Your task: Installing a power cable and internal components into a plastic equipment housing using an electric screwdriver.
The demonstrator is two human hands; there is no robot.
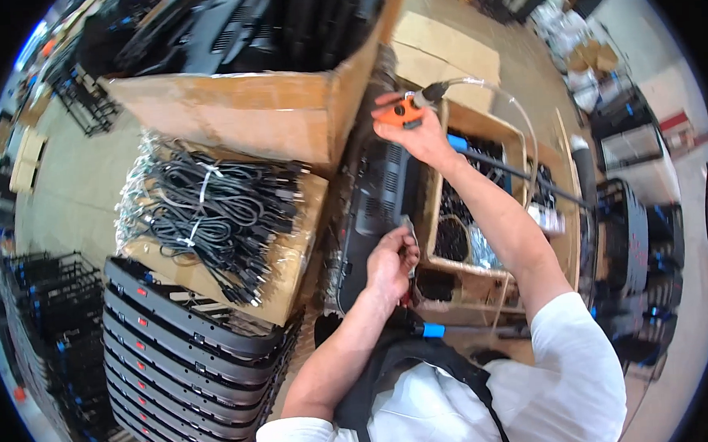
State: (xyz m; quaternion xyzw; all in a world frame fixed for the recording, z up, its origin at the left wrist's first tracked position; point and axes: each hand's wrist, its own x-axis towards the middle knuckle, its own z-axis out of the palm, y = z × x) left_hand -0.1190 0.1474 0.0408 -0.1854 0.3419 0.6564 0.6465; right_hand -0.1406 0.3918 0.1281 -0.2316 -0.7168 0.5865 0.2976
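My right hand (423,137) is closed around an orange and black power tool (400,113). From the tool's black end, a pale hose (516,104) curves away to the right. Below the tool lies a long black plastic panel (380,189) with vent slots. My left hand (393,260) is over the panel's near part, its fingers curled in. A small greyish piece shows at its fingertips, too small to name. The part of the panel under my left hand is hidden.
Bundled black cables (209,196) lie on cardboard at the left, above stacked dark curved frames (185,366). A large cardboard box (228,107) of black plastic parts stands far left. Right of the panel is a divided bin (483,118) with small dark parts.
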